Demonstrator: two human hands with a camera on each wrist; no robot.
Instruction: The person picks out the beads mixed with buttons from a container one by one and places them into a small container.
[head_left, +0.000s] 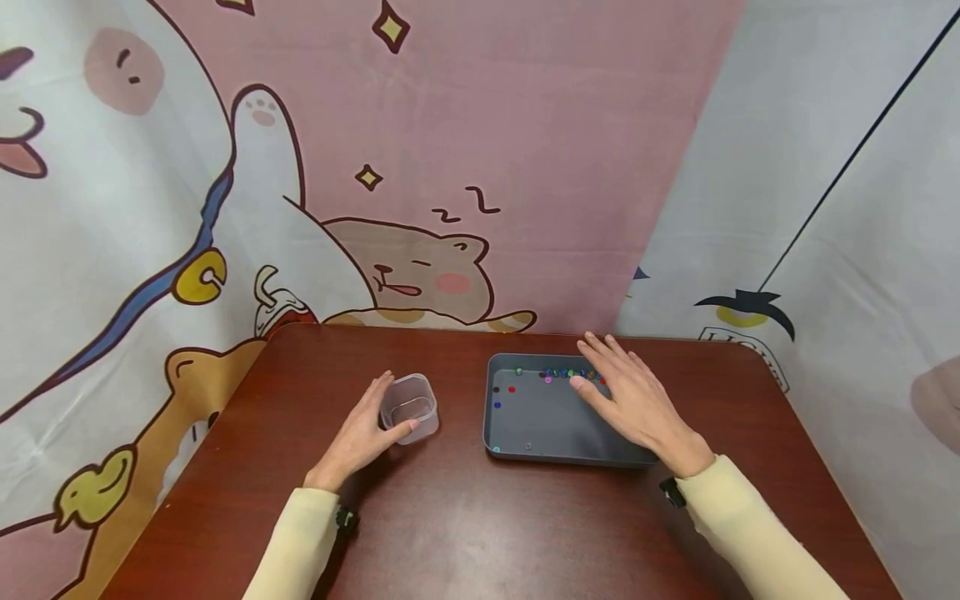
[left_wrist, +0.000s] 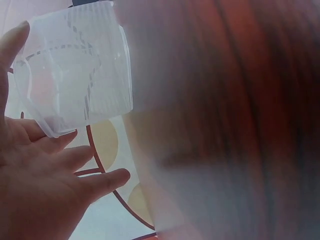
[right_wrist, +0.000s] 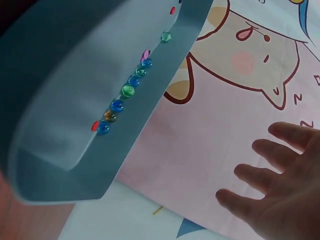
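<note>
A small clear plastic container [head_left: 417, 403] stands on the left part of the table. My left hand [head_left: 365, 431] holds its left side, with the thumb on the near side and fingers [left_wrist: 62, 142] at the far side. To its right lies a shallow grey tray [head_left: 551, 429]. Glass marbles [right_wrist: 128, 91], blue, green and amber, line the tray's far side, with small flat pink and red pieces [right_wrist: 145, 55] beside them. My right hand [head_left: 630, 398] hovers over the tray's right part, fingers spread and holding nothing; it hides that part in the head view.
The dark reddish wooden table [head_left: 465, 525] extends around both containers. A cloth with cartoon animals [head_left: 435, 275] hangs right behind the table's far edge. A few small coloured pieces [head_left: 497, 405] lie scattered along the tray's left side.
</note>
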